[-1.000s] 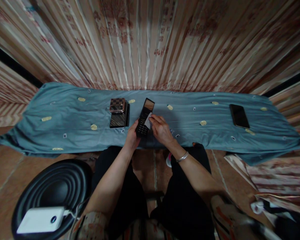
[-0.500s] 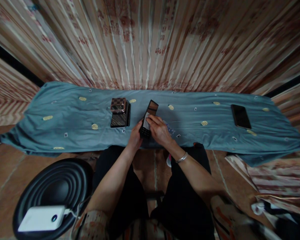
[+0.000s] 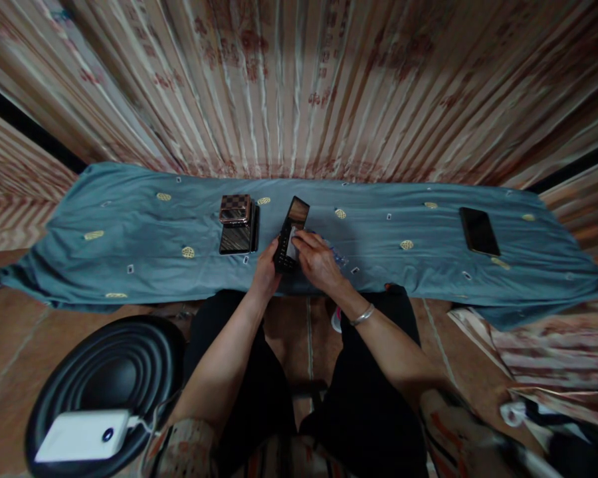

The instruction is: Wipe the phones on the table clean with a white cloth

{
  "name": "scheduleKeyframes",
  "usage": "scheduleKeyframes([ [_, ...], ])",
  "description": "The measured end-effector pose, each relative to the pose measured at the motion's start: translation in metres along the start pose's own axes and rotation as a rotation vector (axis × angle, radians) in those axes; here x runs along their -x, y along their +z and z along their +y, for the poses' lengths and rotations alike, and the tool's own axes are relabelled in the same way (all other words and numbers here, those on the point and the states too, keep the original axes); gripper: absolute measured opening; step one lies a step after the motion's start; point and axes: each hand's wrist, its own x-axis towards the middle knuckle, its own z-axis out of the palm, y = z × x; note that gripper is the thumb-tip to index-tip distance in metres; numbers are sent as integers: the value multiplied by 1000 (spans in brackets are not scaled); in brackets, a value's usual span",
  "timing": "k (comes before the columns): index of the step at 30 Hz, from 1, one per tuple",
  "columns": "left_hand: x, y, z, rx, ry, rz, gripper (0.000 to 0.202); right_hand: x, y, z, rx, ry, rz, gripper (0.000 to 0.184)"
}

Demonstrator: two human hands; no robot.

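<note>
An open black flip phone (image 3: pixel 290 230) is held over the blue cloth (image 3: pixel 129 232), screen end pointing away from me. My left hand (image 3: pixel 266 270) grips its lower keypad end from the left. My right hand (image 3: pixel 317 260) pinches a small white wipe (image 3: pixel 292 245) and presses it on the keypad. A silver bangle (image 3: pixel 363 314) sits on my right wrist.
A stack of two closed phones (image 3: pixel 236 223) lies left of my hands. A black smartphone (image 3: pixel 479 230) rests at the cloth's right. A small clear wrapper (image 3: pixel 337 253) lies beside my right hand. A black stool (image 3: pixel 104 378) with a white power bank (image 3: pixel 82 435) stands lower left. Striped curtains hang behind.
The white wipe has slid from the keypad's right edge onto its middle, and the phone tilted slightly in my left hand. The other phones have not moved.
</note>
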Motion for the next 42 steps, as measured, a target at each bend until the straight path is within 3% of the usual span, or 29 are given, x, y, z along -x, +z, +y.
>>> scheduleKeyframes([
  [11,2,3,-4,23,-58,37,16,-2,2,-2,0,-22,9,44],
  [20,-1,-1,4,94,-64,12,18,2,-1,4,4,12,-4,41],
  [31,1,4,6,138,-74,20,19,1,11,7,-85,102,27,35],
  [42,-2,-2,7,106,-57,61,18,2,7,-1,-13,16,28,36],
])
